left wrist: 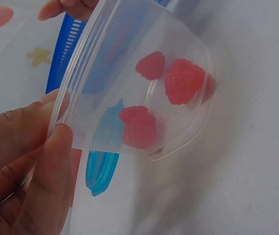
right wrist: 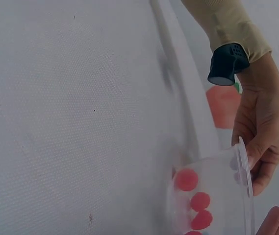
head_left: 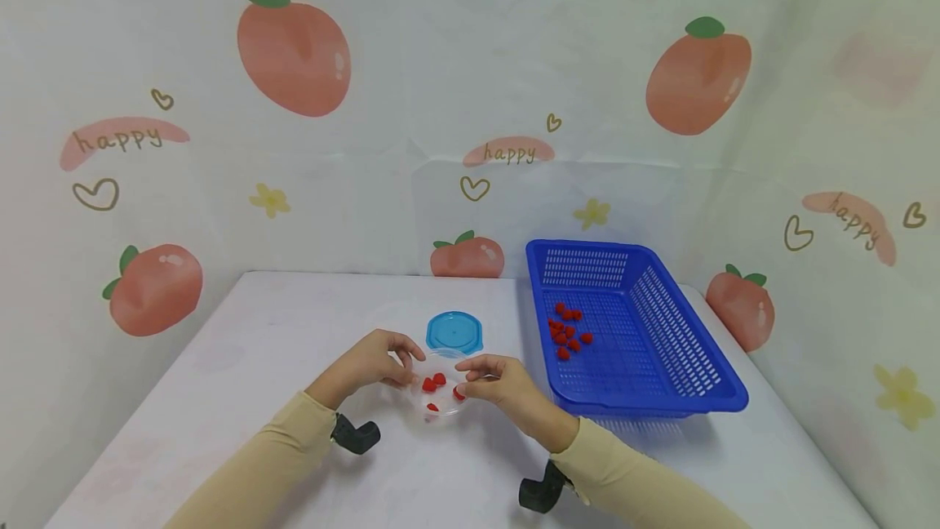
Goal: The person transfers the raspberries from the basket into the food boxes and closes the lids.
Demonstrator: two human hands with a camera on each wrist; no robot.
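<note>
A clear plastic container (head_left: pixel 444 408) with several red raspberries (left wrist: pixel 184 81) inside is at the middle front of the table. My left hand (head_left: pixel 380 359) pinches its rim between thumb and fingers, which the left wrist view shows up close. On the opposite side, my right hand (head_left: pixel 507 390) has its fingers stretched toward the rim. In the right wrist view, the fingertips (right wrist: pixel 275 223) of that hand appear just beside the rim, with nothing visible between them. Just behind the container lies a round blue lid (head_left: pixel 454 333), flat on the table.
To the right stands a blue slotted basket (head_left: pixel 661 349) with more raspberries (head_left: pixel 561 339) grouped at its left side. The white table (head_left: pixel 294 317) meets a fruit-printed backdrop (head_left: pixel 352 186) behind. Dark wrist cameras (head_left: pixel 356 436) hang under both forearms.
</note>
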